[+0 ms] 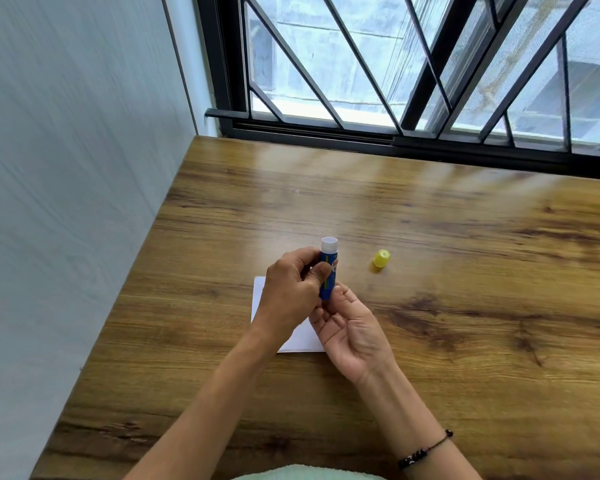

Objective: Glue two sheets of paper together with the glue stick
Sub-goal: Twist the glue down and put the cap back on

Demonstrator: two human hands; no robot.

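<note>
A blue glue stick (328, 268) with its white open top stands upright above the table. My left hand (290, 292) grips its barrel between thumb and fingers. My right hand (350, 327), palm up, has its fingertips at the stick's lower end. Its yellow cap (381, 258) lies on the wooden table (465, 306) a little to the right. White paper (303, 336) lies flat under both hands, mostly hidden; I cannot tell how many sheets there are.
A pale wall runs along the table's left edge. A window with black bars lines the far edge. A beaded bracelet (426, 450) circles my right wrist.
</note>
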